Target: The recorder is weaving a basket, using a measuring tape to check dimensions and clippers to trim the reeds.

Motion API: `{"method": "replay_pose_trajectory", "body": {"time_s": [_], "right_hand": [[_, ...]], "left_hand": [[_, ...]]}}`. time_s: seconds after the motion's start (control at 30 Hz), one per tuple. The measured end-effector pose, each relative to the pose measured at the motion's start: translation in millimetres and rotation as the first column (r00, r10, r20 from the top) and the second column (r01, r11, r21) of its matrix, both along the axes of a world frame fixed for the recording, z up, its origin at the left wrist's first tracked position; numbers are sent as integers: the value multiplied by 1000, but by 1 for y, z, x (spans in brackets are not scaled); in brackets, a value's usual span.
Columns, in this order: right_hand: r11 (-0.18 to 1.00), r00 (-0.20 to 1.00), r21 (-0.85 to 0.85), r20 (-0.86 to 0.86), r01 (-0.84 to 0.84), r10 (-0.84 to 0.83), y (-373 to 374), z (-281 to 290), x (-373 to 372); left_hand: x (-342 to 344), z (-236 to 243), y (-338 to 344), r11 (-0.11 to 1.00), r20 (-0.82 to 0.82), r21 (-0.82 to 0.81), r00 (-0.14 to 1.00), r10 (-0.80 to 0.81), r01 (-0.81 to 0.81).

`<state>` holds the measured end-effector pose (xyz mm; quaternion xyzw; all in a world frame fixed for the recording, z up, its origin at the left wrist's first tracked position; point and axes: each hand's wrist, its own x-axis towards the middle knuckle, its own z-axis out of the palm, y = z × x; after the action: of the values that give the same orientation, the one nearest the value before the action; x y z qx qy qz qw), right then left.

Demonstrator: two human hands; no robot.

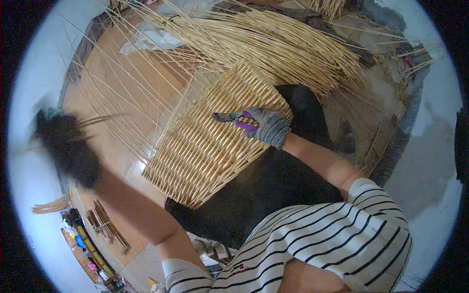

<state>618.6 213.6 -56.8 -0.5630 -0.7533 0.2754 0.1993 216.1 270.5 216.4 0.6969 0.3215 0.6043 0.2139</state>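
Observation:
A woven wicker panel [215, 141] lies slanted across my lap, with long unwoven rods fanning out from its left edge. My right hand [270, 128], in a grey knitted glove, rests over the panel and is closed round pruning shears [246, 120] with purple handles. Their dark blades point left, just above the weave. Raised far out to the left is my left hand [68, 144], in a dark glove and smeared by motion. Short wicker rods [100, 119] stick out from it and blur along with it; its separate fingers do not show.
A large heap of long wicker rods [293, 49] lies beyond the panel. On the brown floor at lower left are a bundle of short sticks [105, 224] and a narrow shelf [88, 249] of small items. White walls stand at both sides.

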Motion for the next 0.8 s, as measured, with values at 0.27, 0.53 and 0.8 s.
{"method": "replay_pose_trajectory", "body": {"time_s": [0.27, 0.53, 0.8], "right_hand": [[995, 997, 56, -15, -81, 82, -17, 13, -35], [990, 999, 132, 25, -49, 47, -10, 24, -32], [985, 998, 161, 10, -68, 67, -1, 20, -44]], "left_hand": [[-16, -115, 18, 895, -931, -43, 342, 125, -444], [134, -191, 36, 656, -930, -365, 282, -234, -661], [126, -180, 41, 604, -848, -377, 524, 80, -703]]}}
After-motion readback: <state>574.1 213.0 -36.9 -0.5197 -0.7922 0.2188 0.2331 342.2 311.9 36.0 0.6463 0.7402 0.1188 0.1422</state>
